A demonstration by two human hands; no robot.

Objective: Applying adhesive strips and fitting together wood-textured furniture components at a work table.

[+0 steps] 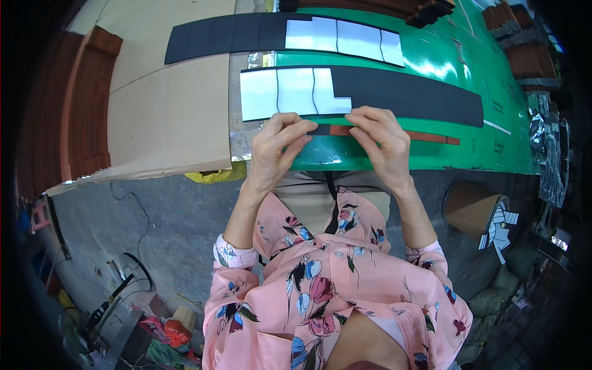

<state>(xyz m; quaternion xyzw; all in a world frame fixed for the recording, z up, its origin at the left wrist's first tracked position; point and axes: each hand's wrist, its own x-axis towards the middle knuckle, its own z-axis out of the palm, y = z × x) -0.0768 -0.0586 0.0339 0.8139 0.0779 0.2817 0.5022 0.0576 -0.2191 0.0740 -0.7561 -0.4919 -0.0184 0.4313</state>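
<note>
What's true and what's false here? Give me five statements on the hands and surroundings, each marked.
The left hand is at the dark end of the narrow strip. True.
The right hand is far from the narrow strip. False: it touches it.
Both black panels carry white sheets. True.
The green surface lies left of the cardboard. False: it lies right.
White scraps show at the mouth of the brown container. True.

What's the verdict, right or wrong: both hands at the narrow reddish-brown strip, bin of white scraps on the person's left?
Wrong on the side: the head view shows the bin of white scraps on the person's right. The left hand and right hand are indeed at the narrow reddish-brown strip.
</note>
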